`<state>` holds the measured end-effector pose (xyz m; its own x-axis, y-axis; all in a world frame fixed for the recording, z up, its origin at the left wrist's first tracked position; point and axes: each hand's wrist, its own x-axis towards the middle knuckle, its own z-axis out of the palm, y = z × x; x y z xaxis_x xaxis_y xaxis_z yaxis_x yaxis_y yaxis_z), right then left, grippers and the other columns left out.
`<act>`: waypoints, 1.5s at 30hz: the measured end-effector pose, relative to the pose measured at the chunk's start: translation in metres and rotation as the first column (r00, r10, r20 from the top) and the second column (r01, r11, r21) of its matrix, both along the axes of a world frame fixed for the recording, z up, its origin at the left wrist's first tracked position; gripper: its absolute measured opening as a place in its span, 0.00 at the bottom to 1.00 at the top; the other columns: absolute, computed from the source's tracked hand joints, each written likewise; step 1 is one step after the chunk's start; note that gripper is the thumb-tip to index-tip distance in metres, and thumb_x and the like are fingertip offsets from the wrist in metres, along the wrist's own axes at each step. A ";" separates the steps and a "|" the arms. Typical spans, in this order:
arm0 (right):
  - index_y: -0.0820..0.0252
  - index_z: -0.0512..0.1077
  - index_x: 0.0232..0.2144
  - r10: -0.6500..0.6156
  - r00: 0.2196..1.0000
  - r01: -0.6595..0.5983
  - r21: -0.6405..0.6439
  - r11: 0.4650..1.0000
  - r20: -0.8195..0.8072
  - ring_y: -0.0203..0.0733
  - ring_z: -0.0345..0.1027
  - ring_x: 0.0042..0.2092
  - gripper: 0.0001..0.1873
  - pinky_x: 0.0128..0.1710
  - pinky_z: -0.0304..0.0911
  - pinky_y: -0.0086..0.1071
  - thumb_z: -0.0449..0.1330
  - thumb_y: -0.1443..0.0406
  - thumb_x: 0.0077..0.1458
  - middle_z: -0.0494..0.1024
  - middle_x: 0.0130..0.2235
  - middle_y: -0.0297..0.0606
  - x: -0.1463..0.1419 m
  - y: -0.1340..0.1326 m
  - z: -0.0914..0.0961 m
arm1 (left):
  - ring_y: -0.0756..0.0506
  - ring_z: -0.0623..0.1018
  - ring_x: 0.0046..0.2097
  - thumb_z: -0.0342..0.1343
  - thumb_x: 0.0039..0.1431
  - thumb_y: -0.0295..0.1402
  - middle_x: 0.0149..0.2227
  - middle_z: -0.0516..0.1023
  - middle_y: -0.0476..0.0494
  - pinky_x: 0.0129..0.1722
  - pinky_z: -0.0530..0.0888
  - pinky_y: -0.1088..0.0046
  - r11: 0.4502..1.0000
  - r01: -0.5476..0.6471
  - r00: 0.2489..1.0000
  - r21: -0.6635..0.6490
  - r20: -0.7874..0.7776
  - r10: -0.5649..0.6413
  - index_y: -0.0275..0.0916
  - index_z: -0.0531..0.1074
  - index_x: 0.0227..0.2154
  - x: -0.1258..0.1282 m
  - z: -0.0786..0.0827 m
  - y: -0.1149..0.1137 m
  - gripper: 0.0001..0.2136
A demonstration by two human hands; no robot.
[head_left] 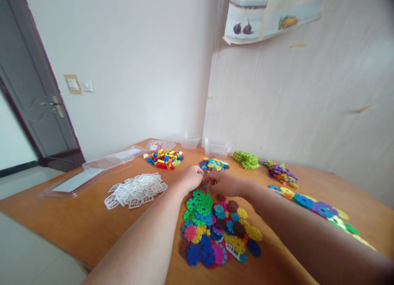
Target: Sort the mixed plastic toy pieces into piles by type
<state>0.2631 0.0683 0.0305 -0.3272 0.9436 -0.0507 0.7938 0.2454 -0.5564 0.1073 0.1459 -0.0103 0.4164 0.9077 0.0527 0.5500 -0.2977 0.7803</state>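
My left hand [192, 178] and my right hand [221, 183] meet at the far end of a heap of notched plastic snowflake discs [203, 203]. The fingers of both hands are drawn together in a pinch, the fingertips nearly touching. What they hold, if anything, is hidden behind the fingers. Green discs lie uppermost just below the hands. Blue, yellow, pink and brown discs spread toward me, with a white window-frame piece [233, 250] among them. Just beyond my hands sits a smaller pile of blue, yellow and white pieces [214, 164].
White plastic frames [135, 190] are heaped at left, coloured building bricks [164, 159] behind them. Clear lids [76, 182] and clear tubs [217, 146] stand along the back. Green pieces [245, 159], purple pieces [280, 173] and a row of larger discs [317, 205] lie at right.
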 end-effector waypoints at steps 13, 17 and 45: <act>0.61 0.68 0.23 -0.270 0.911 0.243 -0.125 0.962 -0.311 0.31 0.61 0.22 0.05 0.19 0.53 0.23 0.63 0.71 0.43 0.69 0.19 0.28 0.003 0.012 -0.006 | 0.49 0.74 0.26 0.50 0.53 0.31 0.26 0.78 0.45 0.23 0.63 0.77 1.000 0.024 0.999 -0.004 0.023 -0.024 0.37 0.75 0.32 0.001 -0.001 -0.001 0.09; 0.60 0.65 0.25 -0.483 0.741 0.469 -0.156 0.869 -0.466 0.32 0.64 0.23 0.05 0.24 0.63 0.24 0.58 0.73 0.48 0.69 0.20 0.30 0.018 0.030 -0.008 | 0.49 0.73 0.24 0.51 0.53 0.32 0.26 0.78 0.45 0.22 0.63 0.77 0.999 0.016 1.000 -0.037 0.021 -0.016 0.37 0.74 0.32 0.002 -0.001 -0.002 0.08; 0.61 0.69 0.26 -0.256 0.928 0.197 -0.225 0.954 -0.270 0.31 0.62 0.23 0.06 0.21 0.56 0.24 0.62 0.64 0.48 0.72 0.22 0.31 0.041 -0.010 0.000 | 0.49 0.74 0.25 0.51 0.52 0.32 0.28 0.79 0.45 0.22 0.64 0.77 1.000 0.012 1.000 -0.027 -0.002 -0.012 0.37 0.74 0.31 0.001 0.002 -0.004 0.08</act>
